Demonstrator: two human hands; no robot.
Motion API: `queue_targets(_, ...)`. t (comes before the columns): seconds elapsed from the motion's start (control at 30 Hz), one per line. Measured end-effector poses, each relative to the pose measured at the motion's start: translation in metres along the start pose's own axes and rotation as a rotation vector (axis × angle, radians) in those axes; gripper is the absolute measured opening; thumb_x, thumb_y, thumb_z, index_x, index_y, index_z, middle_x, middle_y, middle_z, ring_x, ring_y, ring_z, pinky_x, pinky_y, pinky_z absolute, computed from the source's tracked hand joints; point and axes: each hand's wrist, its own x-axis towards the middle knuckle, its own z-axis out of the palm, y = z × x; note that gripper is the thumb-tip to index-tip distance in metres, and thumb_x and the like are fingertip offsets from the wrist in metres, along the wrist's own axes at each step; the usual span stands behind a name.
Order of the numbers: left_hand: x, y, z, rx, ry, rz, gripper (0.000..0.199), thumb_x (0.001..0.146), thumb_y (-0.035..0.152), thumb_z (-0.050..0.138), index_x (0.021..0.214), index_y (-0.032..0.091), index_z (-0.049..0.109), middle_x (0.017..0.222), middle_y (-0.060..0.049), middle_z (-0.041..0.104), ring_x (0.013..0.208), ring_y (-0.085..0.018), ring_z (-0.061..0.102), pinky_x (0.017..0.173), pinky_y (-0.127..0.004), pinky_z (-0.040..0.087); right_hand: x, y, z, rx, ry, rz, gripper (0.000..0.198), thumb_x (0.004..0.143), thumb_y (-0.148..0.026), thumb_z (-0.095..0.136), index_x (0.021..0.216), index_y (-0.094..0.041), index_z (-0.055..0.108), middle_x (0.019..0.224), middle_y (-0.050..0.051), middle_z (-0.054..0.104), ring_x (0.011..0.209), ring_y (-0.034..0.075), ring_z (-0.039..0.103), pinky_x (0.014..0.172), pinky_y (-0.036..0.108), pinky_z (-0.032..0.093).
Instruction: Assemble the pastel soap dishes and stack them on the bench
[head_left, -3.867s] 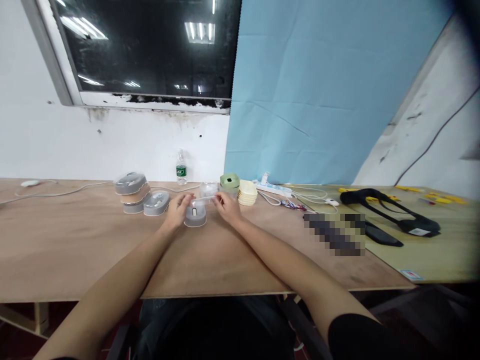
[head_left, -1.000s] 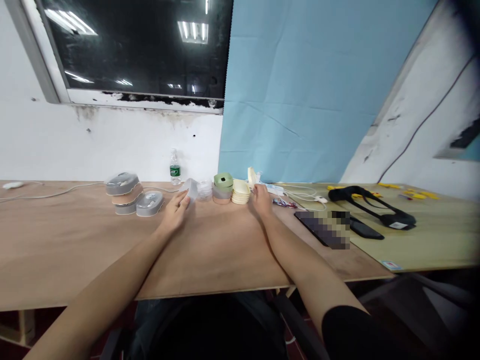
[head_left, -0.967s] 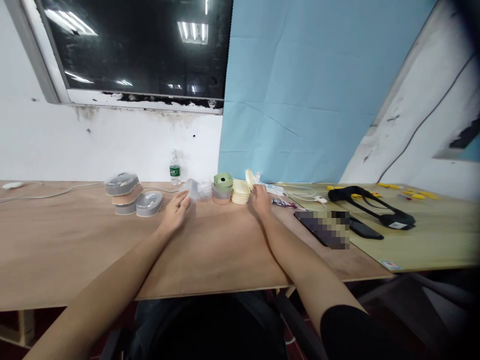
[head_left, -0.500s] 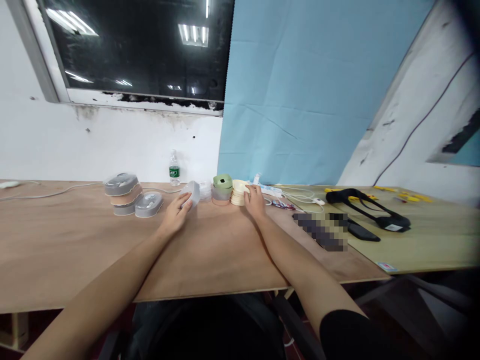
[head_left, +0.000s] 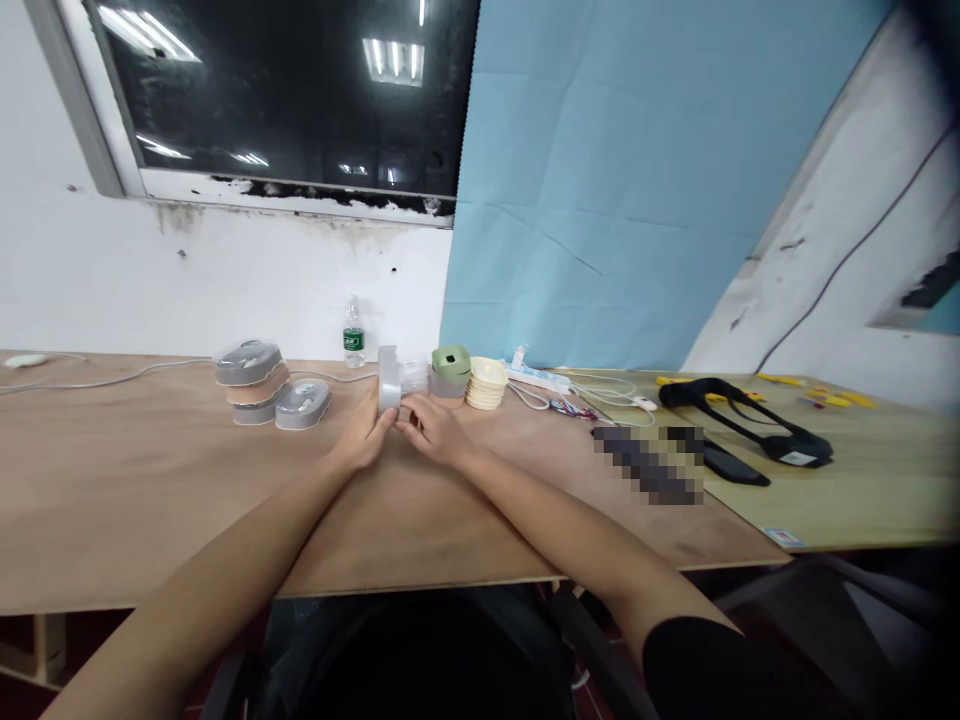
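Observation:
My left hand (head_left: 365, 433) grips a translucent pale plastic box (head_left: 388, 375), stood on its edge so that its narrow side faces me. My right hand (head_left: 435, 428) is close against the box's right side with its fingers curled; what they hold, if anything, is hidden. Behind the right hand is a group of clear plastic pieces (head_left: 413, 375). Just to its right stand a green square container (head_left: 451, 368), on top of a translucent one, and a stack of cream bowls (head_left: 486, 385).
Grey and peach lidded boxes (head_left: 251, 365) are piled at the left, beside a single grey lidded box (head_left: 303, 404). A water bottle (head_left: 353, 335) stands by the wall. On the right lie a power strip (head_left: 538, 377) with white cables and a black looped strap device (head_left: 750, 420).
My right hand has left the cream bowls and moved left to the plastic box. The box has been turned upright in my left hand.

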Motion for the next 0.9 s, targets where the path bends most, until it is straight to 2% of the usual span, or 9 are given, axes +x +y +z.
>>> queue_targets(0.1,0.001,0.004,-0.006,0.041,-0.077,0.062,0.059,0.095,0.05,0.032,0.142,0.016,0.039,0.142,-0.014,0.047,0.132,-0.026,0.042,0.111,-0.041,0.031,0.004,-0.005,-0.003,-0.004,-0.01,-0.027,0.03,0.095,-0.037,0.04,0.117,-0.038,0.059,0.105,0.002,0.066,0.098,0.024,0.063,0.088,0.04,0.052)
queue_targets(0.2,0.005,0.001,-0.016,0.203,-0.123,0.125,0.062,0.092,0.05,0.04,0.143,0.016,0.037,0.146,-0.014,0.041,0.134,-0.028,0.038,0.111,-0.042,0.029,0.013,0.004,-0.019,-0.022,0.103,-0.062,0.03,0.097,-0.032,0.038,0.117,-0.032,0.061,0.107,0.004,0.065,0.099,0.022,0.061,0.088,0.037,0.05)
queue_targets(0.3,0.008,-0.013,-0.028,0.438,-0.037,0.001,0.062,0.09,0.051,0.044,0.14,0.016,0.043,0.147,-0.015,0.04,0.135,-0.031,0.035,0.112,-0.045,0.025,0.031,0.026,-0.046,-0.131,0.272,-0.004,0.032,0.097,-0.024,0.035,0.116,-0.023,0.061,0.107,0.007,0.063,0.1,0.021,0.057,0.088,0.036,0.047)
queue_targets(0.4,0.006,-0.035,-0.038,0.68,0.009,-0.218,0.058,0.088,0.053,0.043,0.132,0.016,0.052,0.145,-0.017,0.042,0.137,-0.035,0.031,0.111,-0.051,0.021,0.049,0.057,-0.071,-0.321,0.336,0.112,0.033,0.095,-0.023,0.036,0.115,-0.02,0.062,0.109,0.009,0.059,0.1,0.022,0.055,0.085,0.033,0.045)
queue_targets(0.47,0.003,-0.049,-0.042,0.799,-0.014,-0.361,0.06,0.086,0.055,0.043,0.13,0.016,0.054,0.144,-0.019,0.042,0.138,-0.039,0.027,0.111,-0.057,0.016,0.054,0.077,-0.081,-0.422,0.311,0.163,0.033,0.095,-0.023,0.036,0.113,-0.021,0.063,0.108,0.008,0.058,0.098,0.022,0.054,0.082,0.031,0.044)
queue_targets(0.6,-0.003,-0.07,-0.046,0.886,-0.089,-0.557,0.07,0.082,0.059,0.044,0.135,0.014,0.05,0.146,-0.022,0.038,0.139,-0.043,0.022,0.108,-0.062,0.014,0.055,0.103,-0.081,-0.569,0.13,0.214,0.033,0.096,-0.025,0.036,0.106,-0.022,0.067,0.103,0.009,0.058,0.095,0.022,0.052,0.08,0.031,0.042)
queue_targets(0.67,-0.004,-0.074,-0.047,0.894,-0.098,-0.584,0.072,0.081,0.06,0.044,0.136,0.013,0.048,0.147,-0.023,0.038,0.139,-0.043,0.023,0.108,-0.062,0.014,0.054,0.108,-0.076,-0.608,0.084,0.199,0.031,0.096,-0.03,0.038,0.103,-0.02,0.067,0.103,0.01,0.057,0.096,0.023,0.051,0.083,0.033,0.041)
queue_targets(0.77,-0.004,-0.073,-0.048,0.9,-0.11,-0.592,0.072,0.081,0.06,0.043,0.135,0.013,0.049,0.147,-0.023,0.037,0.138,-0.043,0.025,0.107,-0.062,0.015,0.055,0.109,-0.069,-0.625,0.086,0.19,0.03,0.093,-0.038,0.047,0.106,-0.019,0.066,0.112,0.014,0.055,0.101,0.027,0.051,0.089,0.037,0.04)
queue_targets(0.9,0.0,-0.061,-0.046,0.872,-0.134,-0.51,0.066,0.081,0.06,0.043,0.128,0.016,0.056,0.142,-0.022,0.045,0.13,-0.043,0.037,0.104,-0.063,0.018,0.056,0.111,-0.065,-0.599,0.09,0.26,0.031,0.09,-0.038,0.052,0.112,-0.019,0.063,0.124,0.015,0.051,0.104,0.029,0.051,0.091,0.04,0.04)
